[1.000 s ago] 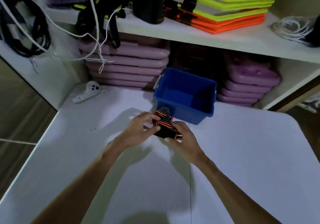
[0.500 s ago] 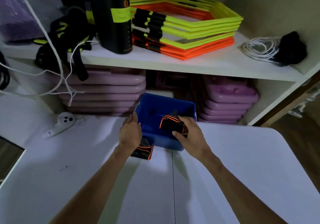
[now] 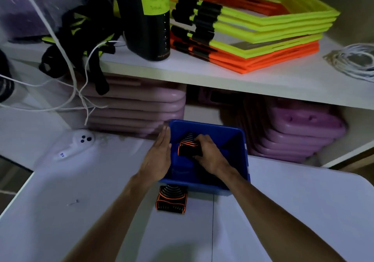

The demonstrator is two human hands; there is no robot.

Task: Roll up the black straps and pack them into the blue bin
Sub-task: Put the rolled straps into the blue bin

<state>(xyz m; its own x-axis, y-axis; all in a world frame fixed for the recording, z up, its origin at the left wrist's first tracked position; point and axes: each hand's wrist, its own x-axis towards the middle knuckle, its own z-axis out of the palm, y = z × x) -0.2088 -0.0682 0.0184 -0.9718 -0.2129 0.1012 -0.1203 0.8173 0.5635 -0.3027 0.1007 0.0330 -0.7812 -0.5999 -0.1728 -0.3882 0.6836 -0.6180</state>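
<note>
Nearest, a rolled strap (image 3: 171,200) with orange edging lies on the white tabletop (image 3: 283,211), touching the bin's near wall, its long axis running from 6 to 12 o'clock. Beyond it the blue bin (image 3: 241,140) stands at the tabletop's far edge; the left hand (image 3: 156,157), fingers straight, rests against its 9 o'clock wall. Inside the bin, the right hand (image 3: 209,154) grips a second rolled strap (image 3: 188,145), which lies roughly 3 to 9 o'clock.

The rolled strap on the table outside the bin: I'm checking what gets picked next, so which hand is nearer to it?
Left. The left hand rests on the blue bin wall above the rolled strap; the right hand is inside, holding another strap.
</note>
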